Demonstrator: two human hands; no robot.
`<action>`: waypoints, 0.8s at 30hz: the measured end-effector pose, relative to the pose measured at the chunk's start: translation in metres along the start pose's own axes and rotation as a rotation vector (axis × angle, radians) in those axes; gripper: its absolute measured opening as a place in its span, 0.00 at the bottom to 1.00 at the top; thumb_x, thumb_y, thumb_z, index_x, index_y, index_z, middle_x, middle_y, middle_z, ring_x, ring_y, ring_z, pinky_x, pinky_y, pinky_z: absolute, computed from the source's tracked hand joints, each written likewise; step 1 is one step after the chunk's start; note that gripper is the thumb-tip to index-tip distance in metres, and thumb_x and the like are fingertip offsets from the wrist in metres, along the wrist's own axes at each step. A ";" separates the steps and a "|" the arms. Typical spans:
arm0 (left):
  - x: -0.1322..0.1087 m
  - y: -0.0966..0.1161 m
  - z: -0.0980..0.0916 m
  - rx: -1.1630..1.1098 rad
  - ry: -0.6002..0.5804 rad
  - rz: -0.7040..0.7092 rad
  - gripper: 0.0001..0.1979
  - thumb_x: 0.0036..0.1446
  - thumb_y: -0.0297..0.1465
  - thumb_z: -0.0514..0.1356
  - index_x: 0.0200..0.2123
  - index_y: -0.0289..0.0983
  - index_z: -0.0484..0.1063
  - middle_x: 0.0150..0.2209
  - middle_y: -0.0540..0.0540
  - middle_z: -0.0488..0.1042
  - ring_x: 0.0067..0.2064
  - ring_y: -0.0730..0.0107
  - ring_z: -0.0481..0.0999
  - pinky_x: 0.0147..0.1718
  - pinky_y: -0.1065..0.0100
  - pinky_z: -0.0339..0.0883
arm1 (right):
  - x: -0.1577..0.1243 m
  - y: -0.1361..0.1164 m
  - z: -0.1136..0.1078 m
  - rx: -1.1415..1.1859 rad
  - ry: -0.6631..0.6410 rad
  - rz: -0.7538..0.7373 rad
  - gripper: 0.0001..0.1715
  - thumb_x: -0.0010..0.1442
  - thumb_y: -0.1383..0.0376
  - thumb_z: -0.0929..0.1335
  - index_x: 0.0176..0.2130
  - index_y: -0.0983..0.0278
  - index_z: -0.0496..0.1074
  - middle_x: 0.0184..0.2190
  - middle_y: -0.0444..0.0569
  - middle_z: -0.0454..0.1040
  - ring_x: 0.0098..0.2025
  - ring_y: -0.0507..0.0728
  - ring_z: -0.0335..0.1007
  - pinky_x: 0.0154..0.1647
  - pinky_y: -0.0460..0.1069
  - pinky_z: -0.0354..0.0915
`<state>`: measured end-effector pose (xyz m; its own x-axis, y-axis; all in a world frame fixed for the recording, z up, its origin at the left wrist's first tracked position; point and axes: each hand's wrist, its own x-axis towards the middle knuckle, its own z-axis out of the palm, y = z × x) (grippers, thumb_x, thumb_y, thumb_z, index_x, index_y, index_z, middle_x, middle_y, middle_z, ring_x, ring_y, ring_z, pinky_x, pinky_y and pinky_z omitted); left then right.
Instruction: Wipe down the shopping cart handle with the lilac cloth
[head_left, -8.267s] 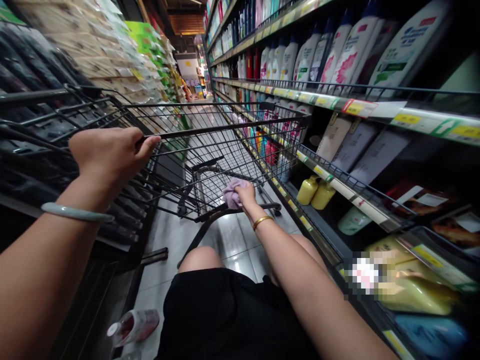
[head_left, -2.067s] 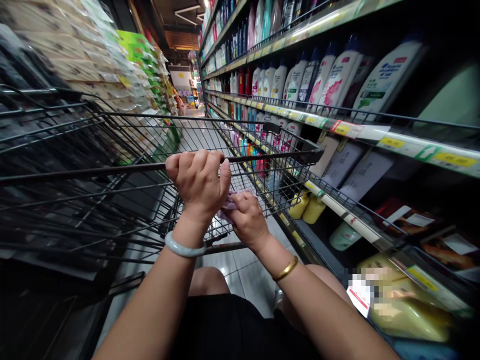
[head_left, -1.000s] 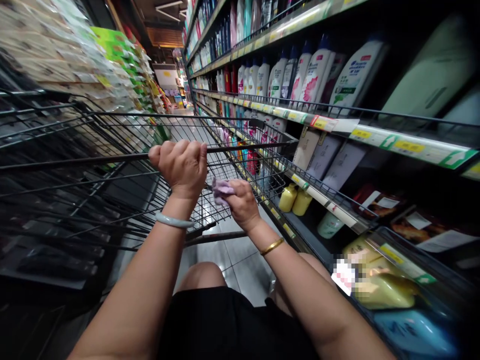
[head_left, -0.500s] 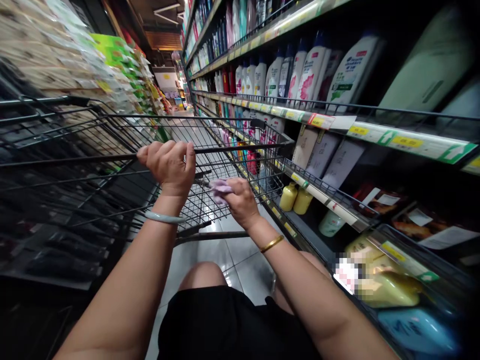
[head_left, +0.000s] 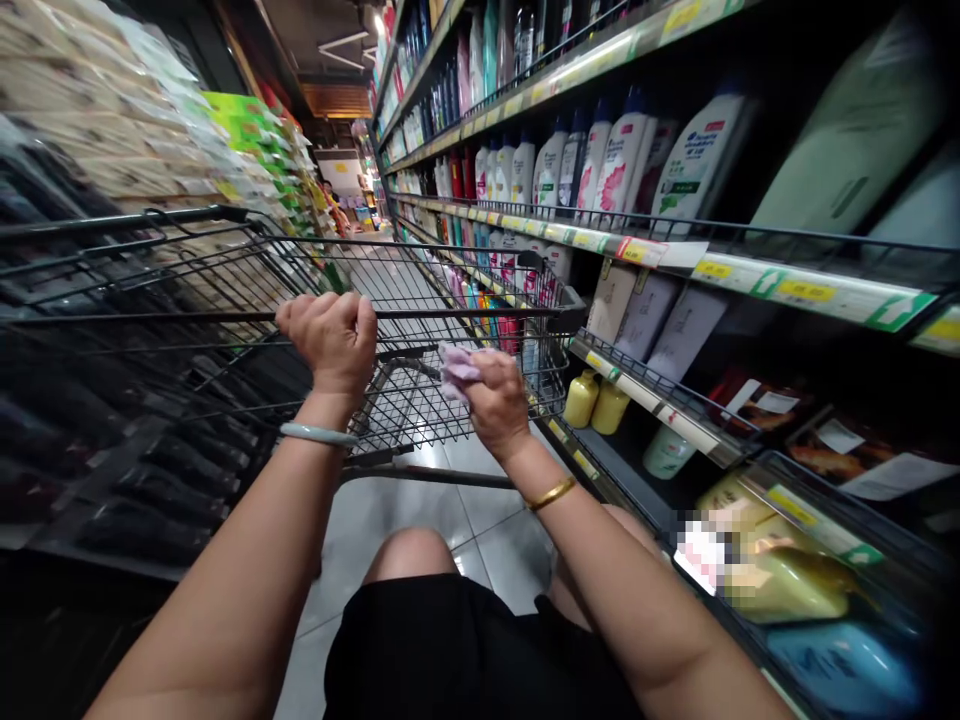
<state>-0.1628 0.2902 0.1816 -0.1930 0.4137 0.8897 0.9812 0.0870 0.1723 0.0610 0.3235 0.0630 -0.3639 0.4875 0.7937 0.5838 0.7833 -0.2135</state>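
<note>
A black wire shopping cart [head_left: 420,400] stands in front of me, with bare wire mesh showing inside. My left hand [head_left: 330,340], below which sits a pale bangle, is closed around the cart's upper bar. Closer to the shelf side, my right hand [head_left: 496,400] is closed on a crumpled light purple cloth [head_left: 459,372], which pokes out past the fingertips. That hand is held just below the bar, apart from it. A gold bracelet circles the right wrist.
Shelves on the right hold shampoo bottles [head_left: 622,150], yellow bottles [head_left: 581,398] and a blue bottle [head_left: 840,665] low down. A price-tag rail [head_left: 810,290] runs along their edge. Hanging packets [head_left: 255,130] line the left. Grey floor tiles [head_left: 427,500] lie beneath the cart.
My right hand has shifted slightly right with the purple cloth. My left hand keeps its hold while the cart's near left corner appears further right in view.
</note>
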 end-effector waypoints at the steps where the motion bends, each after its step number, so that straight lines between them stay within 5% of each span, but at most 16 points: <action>1: 0.001 -0.003 0.000 0.003 0.006 -0.001 0.22 0.68 0.45 0.50 0.24 0.41 0.56 0.27 0.46 0.62 0.40 0.57 0.65 0.53 0.51 0.54 | 0.001 -0.001 -0.003 -0.006 0.004 0.027 0.17 0.73 0.63 0.66 0.50 0.56 0.84 0.61 0.53 0.76 0.63 0.64 0.61 0.65 0.60 0.62; 7: 0.005 -0.022 -0.006 -0.005 -0.020 -0.005 0.21 0.67 0.42 0.52 0.22 0.41 0.56 0.25 0.47 0.61 0.37 0.59 0.64 0.50 0.53 0.57 | -0.014 -0.025 0.004 -0.013 -0.268 -0.075 0.13 0.72 0.60 0.68 0.43 0.57 0.84 0.56 0.51 0.80 0.56 0.63 0.65 0.53 0.58 0.65; 11: 0.001 -0.012 -0.016 -0.046 0.043 -0.010 0.15 0.68 0.37 0.52 0.31 0.40 0.71 0.39 0.42 0.75 0.48 0.56 0.71 0.56 0.52 0.60 | 0.005 -0.029 -0.018 -0.039 0.040 -0.114 0.14 0.73 0.59 0.67 0.43 0.55 0.84 0.58 0.50 0.78 0.59 0.62 0.64 0.56 0.58 0.64; 15: -0.004 0.036 -0.019 -0.233 0.021 0.176 0.19 0.74 0.37 0.48 0.46 0.40 0.78 0.48 0.41 0.80 0.54 0.56 0.74 0.60 0.53 0.61 | 0.019 -0.023 -0.027 -0.083 0.276 -0.047 0.14 0.73 0.62 0.67 0.46 0.55 0.84 0.58 0.52 0.77 0.61 0.64 0.62 0.59 0.60 0.61; 20: -0.010 0.094 -0.010 -0.287 -0.286 0.419 0.23 0.76 0.43 0.47 0.42 0.41 0.79 0.45 0.45 0.82 0.48 0.59 0.76 0.55 0.55 0.62 | -0.009 -0.038 0.015 -0.072 -0.027 -0.218 0.12 0.73 0.59 0.67 0.45 0.54 0.83 0.51 0.48 0.82 0.57 0.64 0.66 0.51 0.60 0.61; 24: -0.019 0.101 0.000 -0.104 -0.303 0.409 0.26 0.75 0.48 0.45 0.38 0.40 0.76 0.37 0.44 0.79 0.42 0.56 0.72 0.49 0.53 0.57 | -0.009 -0.044 0.010 -0.027 -0.150 -0.228 0.12 0.73 0.59 0.68 0.46 0.55 0.83 0.49 0.48 0.82 0.54 0.63 0.68 0.51 0.58 0.60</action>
<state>-0.0598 0.2913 0.1818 0.2284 0.6402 0.7335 0.9691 -0.2212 -0.1087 0.0311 0.2887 0.0596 -0.5903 0.3531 0.7259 0.4931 0.8697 -0.0221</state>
